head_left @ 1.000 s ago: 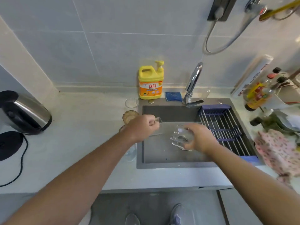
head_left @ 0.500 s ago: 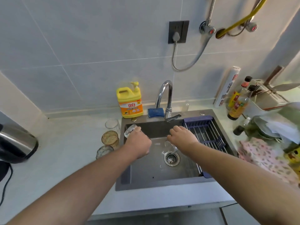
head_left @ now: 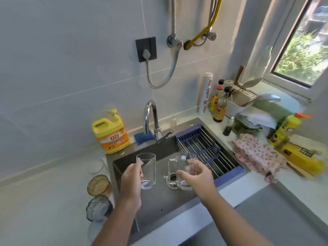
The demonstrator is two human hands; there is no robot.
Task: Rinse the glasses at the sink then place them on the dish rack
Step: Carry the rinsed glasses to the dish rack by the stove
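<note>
My left hand (head_left: 132,181) grips a clear glass mug (head_left: 148,170), upright over the dark sink (head_left: 159,206). My right hand (head_left: 197,178) holds a second clear glass mug (head_left: 179,167) above the drain (head_left: 171,179). The blue-framed wire dish rack (head_left: 205,150) spans the sink's right side with nothing on it. The chrome tap (head_left: 150,118) stands behind; no water is visible. On the counter left of the sink wait an amber glass (head_left: 99,185), a grey-blue glass (head_left: 99,208) and a clear glass (head_left: 95,166).
A yellow dish-soap jug (head_left: 111,132) and a blue sponge (head_left: 142,137) sit behind the sink. To the right lie a floral cloth (head_left: 257,155), sauce bottles (head_left: 219,105), a yellow bottle (head_left: 284,130) and a utensil holder (head_left: 239,96). A window (head_left: 305,47) is at the far right.
Both hands have raised their mugs and turned them upright over the sink; they were low and tilted in the basin before. The view has tilted up and to the right.
</note>
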